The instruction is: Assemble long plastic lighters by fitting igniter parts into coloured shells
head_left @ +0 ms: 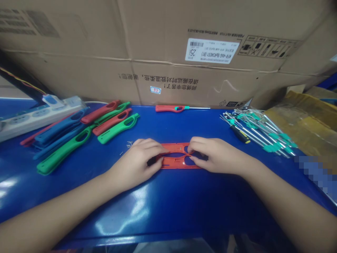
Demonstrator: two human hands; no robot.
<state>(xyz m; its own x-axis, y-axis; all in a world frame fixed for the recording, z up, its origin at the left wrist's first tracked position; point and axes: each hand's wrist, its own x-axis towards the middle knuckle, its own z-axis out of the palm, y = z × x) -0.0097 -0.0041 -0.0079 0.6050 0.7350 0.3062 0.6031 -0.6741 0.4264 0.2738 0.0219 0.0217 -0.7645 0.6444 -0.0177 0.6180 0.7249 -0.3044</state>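
- Between the two hands, a red lighter shell (177, 160) is lying flat on the blue table (168, 207).
- The left hand (137, 162) is pinching the shell's left end, fingers curled over it.
- The right hand (219, 155) is gripping its right end between thumb and fingertips.
- Beyond the left hand, coloured shells (79, 131) are lying in a pile.
- Right of the right hand, metal nozzle tubes (259, 131) are lying in a bundle.
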